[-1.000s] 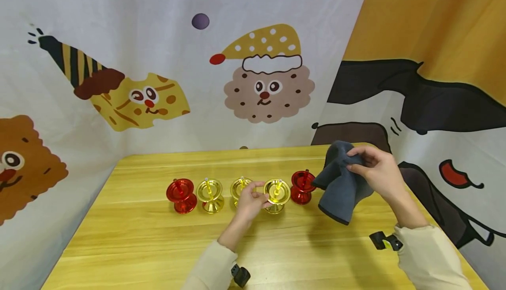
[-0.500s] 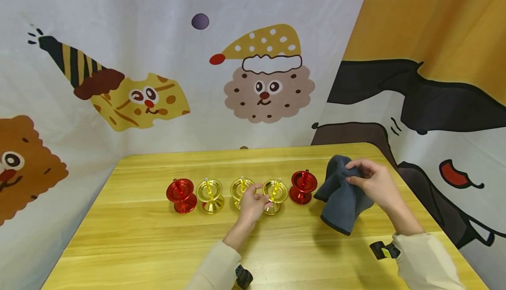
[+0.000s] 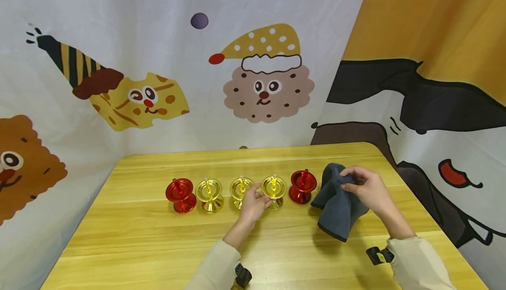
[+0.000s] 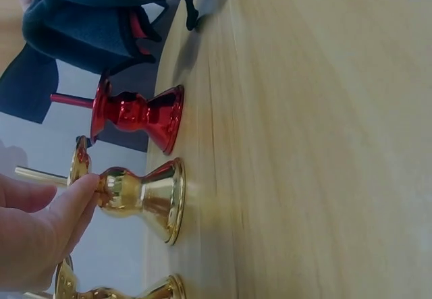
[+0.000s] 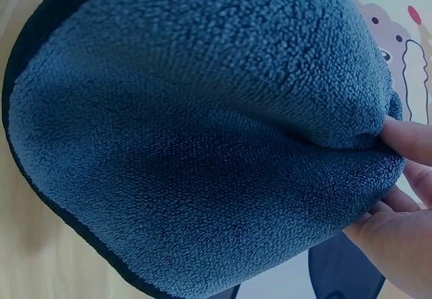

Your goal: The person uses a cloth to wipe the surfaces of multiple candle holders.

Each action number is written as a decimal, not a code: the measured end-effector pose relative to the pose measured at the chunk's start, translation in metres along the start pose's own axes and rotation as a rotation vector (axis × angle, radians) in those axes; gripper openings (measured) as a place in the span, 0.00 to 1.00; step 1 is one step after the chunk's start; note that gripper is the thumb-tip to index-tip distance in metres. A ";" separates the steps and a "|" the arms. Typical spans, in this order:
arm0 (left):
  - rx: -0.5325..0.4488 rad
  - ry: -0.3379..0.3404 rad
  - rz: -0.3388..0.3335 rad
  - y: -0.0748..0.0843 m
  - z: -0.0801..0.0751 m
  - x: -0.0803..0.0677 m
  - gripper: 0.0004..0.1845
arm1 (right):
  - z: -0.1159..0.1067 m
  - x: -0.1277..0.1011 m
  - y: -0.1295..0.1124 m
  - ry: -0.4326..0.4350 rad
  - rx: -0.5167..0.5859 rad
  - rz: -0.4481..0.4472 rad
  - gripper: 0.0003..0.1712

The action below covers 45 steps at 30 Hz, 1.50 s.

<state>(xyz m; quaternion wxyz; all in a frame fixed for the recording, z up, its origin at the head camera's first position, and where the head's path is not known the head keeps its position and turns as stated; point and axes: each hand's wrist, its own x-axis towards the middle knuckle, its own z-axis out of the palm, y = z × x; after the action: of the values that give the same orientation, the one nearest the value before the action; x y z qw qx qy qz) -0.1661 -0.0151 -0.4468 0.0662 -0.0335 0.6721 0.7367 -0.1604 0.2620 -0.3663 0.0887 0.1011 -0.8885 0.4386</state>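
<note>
On the wooden table stands a row of shiny candle holders, each with a thin upright rod in its dish. My left hand point(image 3: 254, 204) is at a gold candle holder point(image 4: 121, 192), the second from the right, with fingertips pinching its stem just under the dish. That holder stands upright on its base. To its right is a red candle holder point(image 3: 302, 186). My right hand point(image 3: 367, 189) pinches the gathered top of a blue-grey plush cloth point(image 3: 336, 208) with dark edging, which hangs down beside the red holder. Red shows on the cloth's underside in the left wrist view.
Left of my left hand are another gold candle holder point(image 3: 239, 188), partly hidden by the hand, a further gold holder point(image 3: 209, 195) and a red holder point(image 3: 182, 195). A printed curtain point(image 3: 158, 39) hangs behind the table point(image 3: 158, 246).
My right hand has lowered the cloth and brought it slightly left. The gold holder at my left hand has shifted a little left and farther back; the red holder beside it has barely moved.
</note>
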 end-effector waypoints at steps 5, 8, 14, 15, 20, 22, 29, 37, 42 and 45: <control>0.066 -0.040 -0.019 0.005 -0.007 -0.001 0.31 | 0.000 -0.001 0.000 -0.005 -0.013 0.007 0.13; 0.081 -0.063 -0.020 0.010 -0.014 -0.004 0.30 | -0.001 0.000 0.000 -0.009 -0.018 0.014 0.13; 0.130 -0.131 -0.016 0.020 -0.035 -0.014 0.22 | -0.005 0.001 -0.002 -0.007 -0.035 0.015 0.14; 0.139 -0.134 -0.015 0.022 -0.039 -0.016 0.21 | -0.006 0.001 -0.002 -0.006 -0.037 0.015 0.14; 0.168 -0.082 -0.011 0.029 -0.062 -0.021 0.16 | -0.008 0.001 -0.003 -0.002 -0.039 0.020 0.14; 0.183 -0.045 -0.013 0.031 -0.070 -0.022 0.15 | -0.009 0.001 -0.003 -0.002 -0.038 0.019 0.14; 0.331 0.058 -0.032 0.030 -0.091 -0.022 0.17 | -0.007 0.000 0.000 -0.015 -0.014 0.012 0.14; 0.276 0.052 -0.069 0.015 -0.090 -0.015 0.22 | -0.006 -0.001 0.000 0.002 -0.032 -0.017 0.15; 0.154 0.064 -0.064 0.012 -0.083 -0.012 0.24 | -0.006 -0.002 -0.001 -0.004 -0.025 -0.017 0.14; 0.089 0.057 -0.071 0.012 -0.080 -0.011 0.23 | -0.005 -0.002 -0.001 -0.007 -0.023 -0.013 0.14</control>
<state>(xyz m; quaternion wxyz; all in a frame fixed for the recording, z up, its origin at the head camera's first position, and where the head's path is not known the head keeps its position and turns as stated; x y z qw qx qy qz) -0.1603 -0.0963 -0.4409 0.0745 -0.0750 0.7043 0.7020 -0.1578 0.2658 -0.3625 0.0897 0.1071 -0.8932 0.4274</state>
